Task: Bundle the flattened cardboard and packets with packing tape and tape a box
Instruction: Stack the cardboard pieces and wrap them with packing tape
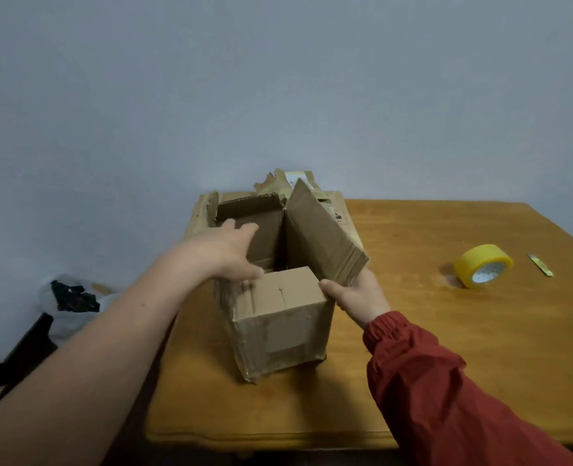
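Head view, box flap [325,237], apparently in right grip [359,297]

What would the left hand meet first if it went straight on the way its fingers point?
Probably the raised flap of the box, across the opening from the left hand; depth is unclear.

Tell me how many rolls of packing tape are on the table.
1. The yellow tape roll lies on the wooden table, right of the open cardboard box and not touching it. Another roll might be hidden inside or behind the box.
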